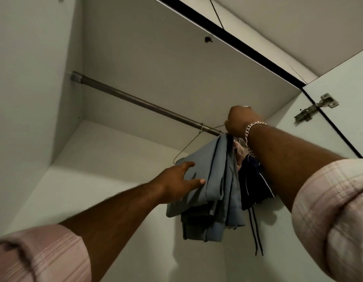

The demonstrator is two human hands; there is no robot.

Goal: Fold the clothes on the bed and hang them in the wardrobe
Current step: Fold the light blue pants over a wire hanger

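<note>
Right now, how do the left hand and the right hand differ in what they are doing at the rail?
The left hand lies open with spread fingers against the light blue garment, low down. The right hand is up at the rail, fingers curled; what it grips is hidden. The right wrist wears a chain bracelet; the left is bare. Both sleeves are rolled.

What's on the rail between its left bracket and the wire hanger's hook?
Nothing: in the head view the grey metal rail runs bare from its left bracket to the thin wire hanger.

Matt metal rail point(135, 100); soft blue cloth trousers point(215, 180).
</note>
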